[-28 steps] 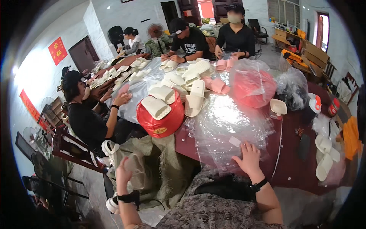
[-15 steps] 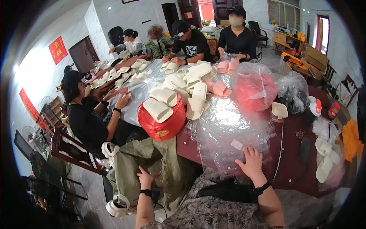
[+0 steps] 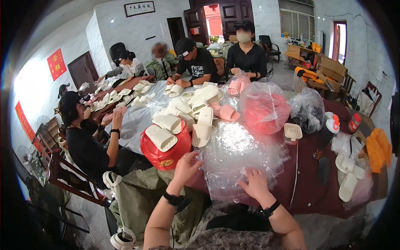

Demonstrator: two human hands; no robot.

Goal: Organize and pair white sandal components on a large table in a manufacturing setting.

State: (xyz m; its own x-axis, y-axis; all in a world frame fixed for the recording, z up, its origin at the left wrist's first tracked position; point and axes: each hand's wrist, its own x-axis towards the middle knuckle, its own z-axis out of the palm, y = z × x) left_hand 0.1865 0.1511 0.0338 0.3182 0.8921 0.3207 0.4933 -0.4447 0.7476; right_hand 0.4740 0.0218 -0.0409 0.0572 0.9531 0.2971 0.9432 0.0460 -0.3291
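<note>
My left hand (image 3: 187, 167) hovers at the left edge of the clear plastic bags (image 3: 228, 152), its fingers apart and slightly curled, holding nothing. Right beside it sits a red plastic-wrapped bundle (image 3: 156, 157) topped by a pair of cream slippers (image 3: 161, 138). My right hand (image 3: 255, 184) rests on the near part of the bag stack, fingers stretched out. A small pale label lies by its fingertips, partly hidden. Another cream slipper pair (image 3: 203, 127) lies at the bags' far left corner, in front of a heap of more cream slippers (image 3: 180, 107) and pink slippers (image 3: 226, 111).
An olive sack (image 3: 143, 187) with cream slippers at its edge stands at my left. To the right are a large pink bundle in plastic (image 3: 266, 109), a cream-lidded container (image 3: 293, 132), a bottle (image 3: 330, 125) and bagged cream slippers (image 3: 349, 179). Several co-workers (image 3: 89, 139) sit round the table.
My left hand has risen from beside the sack to the bags' left edge. My right hand has shifted left on the bags, onto the label's spot. The view has turned slightly.
</note>
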